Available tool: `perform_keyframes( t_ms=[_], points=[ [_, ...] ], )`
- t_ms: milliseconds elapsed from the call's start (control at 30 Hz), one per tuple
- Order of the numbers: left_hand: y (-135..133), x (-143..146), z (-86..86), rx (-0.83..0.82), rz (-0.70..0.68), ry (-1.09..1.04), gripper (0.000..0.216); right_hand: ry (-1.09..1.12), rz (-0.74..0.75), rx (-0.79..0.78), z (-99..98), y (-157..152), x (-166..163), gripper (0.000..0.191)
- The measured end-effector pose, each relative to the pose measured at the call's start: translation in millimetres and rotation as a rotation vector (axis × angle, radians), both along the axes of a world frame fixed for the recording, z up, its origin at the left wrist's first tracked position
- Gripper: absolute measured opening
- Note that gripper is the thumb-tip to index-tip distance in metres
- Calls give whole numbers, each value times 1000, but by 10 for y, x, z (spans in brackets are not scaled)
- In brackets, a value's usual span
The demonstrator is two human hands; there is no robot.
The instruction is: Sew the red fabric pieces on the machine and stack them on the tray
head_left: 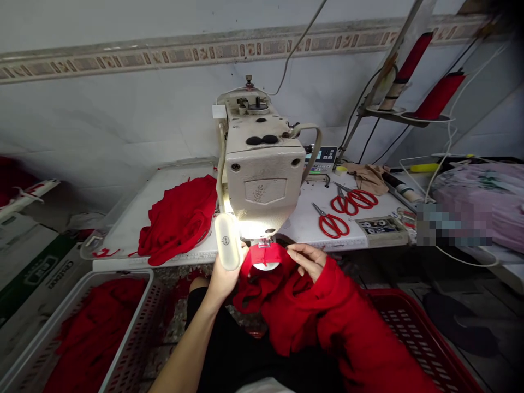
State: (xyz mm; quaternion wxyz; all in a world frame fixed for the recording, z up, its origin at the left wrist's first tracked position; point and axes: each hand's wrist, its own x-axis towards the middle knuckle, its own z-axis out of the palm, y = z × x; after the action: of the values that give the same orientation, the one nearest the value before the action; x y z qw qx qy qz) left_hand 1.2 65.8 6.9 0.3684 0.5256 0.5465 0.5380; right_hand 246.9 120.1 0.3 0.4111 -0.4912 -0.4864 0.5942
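Cloth of a bright red garment (266, 255) lies at the centre of the frame, its leading edge tucked under the presser foot of the sewing machine (262, 174), at the front lip of the bench (303, 218). The rest of it spills down over the person's lap and right forearm. The work looks to be at the point of setting a seam up at the needle: the edge is in place and is being held flat and lined up. By my judgement, the next move calls for keeping that edge level and taut from both sides while it is fed straight, with the fingertips kept clear of the needle.

The left hand (223, 278) comes up from the lower centre, wrist bent back, its fingers at the cloth's left side. The white lamp (227, 240) hides them, so I cannot tell whether they pinch the cloth. The right hand (307, 259) lies flat and loose on the cloth just right of the foot, fingers pointing left, gripping nothing.

Further out, a red heap (180, 218) sits on the bench at left and red-handled scissors (332, 224) at right.
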Motion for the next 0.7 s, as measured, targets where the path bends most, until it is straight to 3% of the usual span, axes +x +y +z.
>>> perform_keyframes(
  t_ms=[67,167,300,467,600,700],
  points=[
    [-125,-174,-91,-150,-119,83,32,21,-15,20,-41,-100,71,51],
    [-298,-481,-198,-293,-233,137,37,-10,86,-21,-15,-318,132,46],
    [-423,-736,-207,-215,-86,8,33,-84,261,-84,58,-614,-26,39],
    [-531,-483,-112,-207,-81,-141,36,-90,300,94,62,-743,-391,25],
    [-629,-159,-40,-270,-338,-119,33,-13,305,120,169,-723,-441,53],
    [-658,-89,52,-210,-528,-81,25,28,392,69,294,-720,-296,34]
  ],
)
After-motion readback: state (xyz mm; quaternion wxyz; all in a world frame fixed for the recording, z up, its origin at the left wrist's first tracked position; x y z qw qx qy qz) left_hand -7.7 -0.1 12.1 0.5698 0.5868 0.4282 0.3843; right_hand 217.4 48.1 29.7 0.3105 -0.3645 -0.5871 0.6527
